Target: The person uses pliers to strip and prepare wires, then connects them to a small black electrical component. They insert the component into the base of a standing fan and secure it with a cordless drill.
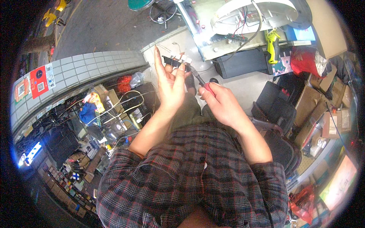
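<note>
Near the centre, my left hand (171,85) grips a small black-and-white component (173,60), with the index finger raised along its left side. A red-handled tool (208,87) is in my right hand (222,104), whose fingers wrap round the handle. The tool's dark shaft angles up-left to the component's right side; whether its tip touches it, I cannot tell. My fingers partly hide the component.
A worktable (201,43) holds a white housing (251,15) with wires and a yellow-green tool (272,43). A stool (140,4) stands top left, a black chair (272,108) and cardboard boxes (315,114) right. A tiled ledge (87,62) and cable clutter (114,106) lie left.
</note>
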The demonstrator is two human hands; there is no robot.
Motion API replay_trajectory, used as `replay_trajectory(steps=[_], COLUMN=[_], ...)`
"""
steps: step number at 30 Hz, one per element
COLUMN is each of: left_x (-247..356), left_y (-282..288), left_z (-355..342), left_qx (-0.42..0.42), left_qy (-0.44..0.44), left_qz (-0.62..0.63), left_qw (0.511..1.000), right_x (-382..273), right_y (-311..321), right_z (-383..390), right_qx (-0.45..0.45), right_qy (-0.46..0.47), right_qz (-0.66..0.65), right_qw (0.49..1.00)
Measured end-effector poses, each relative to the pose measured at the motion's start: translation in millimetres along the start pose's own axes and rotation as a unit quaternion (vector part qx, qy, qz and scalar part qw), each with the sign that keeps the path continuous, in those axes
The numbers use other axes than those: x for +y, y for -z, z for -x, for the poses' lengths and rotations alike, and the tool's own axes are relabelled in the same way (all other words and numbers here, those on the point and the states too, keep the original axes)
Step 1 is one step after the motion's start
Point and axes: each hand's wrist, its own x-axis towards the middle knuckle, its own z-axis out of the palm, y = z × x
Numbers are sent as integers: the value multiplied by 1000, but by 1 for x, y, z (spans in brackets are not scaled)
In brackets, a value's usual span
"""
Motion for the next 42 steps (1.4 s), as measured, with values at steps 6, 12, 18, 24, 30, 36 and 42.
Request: replay_trajectory(steps=[6,12,18,24,30,36,42], left_x=[-8,-8,-10,-4,-4,-4,-3], left_y=[2,5,8,1,6,3,9], left_z=[4,6,4,5,5,4,6], left_qx=[-6,-3,1,7,-13,-20,-47], left_qy=[-24,-38,-31,-44,-34,-68,-75], left_qz=[-82,-181,-204,-225,-264,-259,-333], left_qw=[996,983,979,973,964,963,939], right_x=[8,8,6,7,6,8,12], right_y=[0,-1,0,0,-2,-6,0], right_z=[-9,-10,-13,-13,-14,-15,-19], right_qx=[-8,-5,-10,-22,-15,-20,-21], right_qy=[-5,-11,-23,-23,-28,-71,-11], right_qz=[15,13,20,28,-6,-57,46], right_qw=[1000,1000,999,999,999,996,999])
